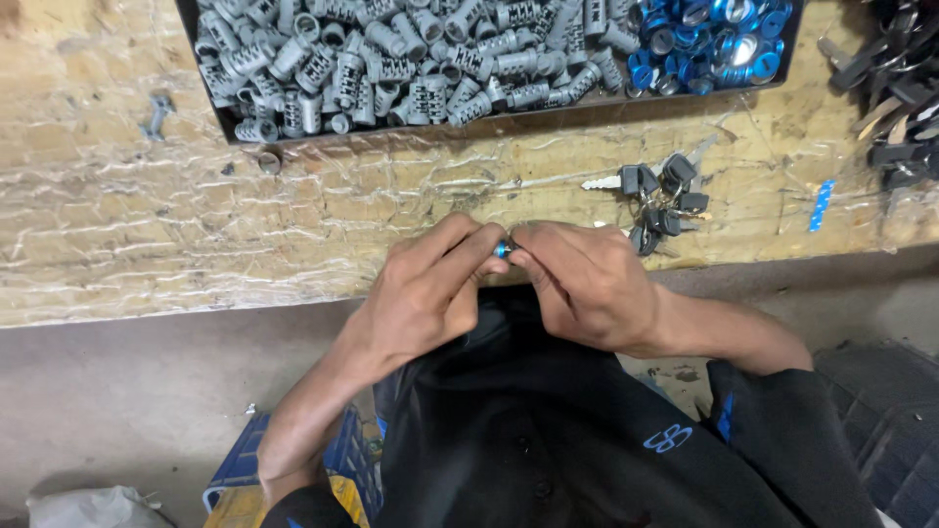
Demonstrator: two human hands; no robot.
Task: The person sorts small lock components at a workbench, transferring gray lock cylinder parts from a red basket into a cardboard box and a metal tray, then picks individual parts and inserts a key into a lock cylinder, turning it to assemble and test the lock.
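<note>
- At the far left of the worn, pale wooden workbench [127,225] lies a small grey metal clip-like piece [155,114], well apart from both hands.
- Behind it, a shallow black tray [223,119] runs along the back of the bench, heaped with grey ribbed metal lock cylinders [391,59]; its right end holds a pile of shiny blue round caps [709,39].
- The left hand [421,293] comes in from the lower left, its fingers curled and its thumb and forefinger pinched on the left end of a small blue-and-silver round part [503,249].
- That small part sits between the two hands, just off the near edge of the bench and above the person's lap in dark clothing [548,430]. Its long axis appears to run left to right, from one hand's fingertips to the other's, though most of it is hidden.
- The right hand [587,288] comes in from the lower right, its fingertips closed on the right end of the same part. Both hands touch it, so neither is nearer.
- Just beyond the right hand, on the bench, lies a bunch of silver keys with black heads [660,200], near the knuckles but not touched.
- Further right, a small blue strip [821,203] lies on the wood, and a dark heap of more black-headed keys [895,88] fills the far right corner.
</note>
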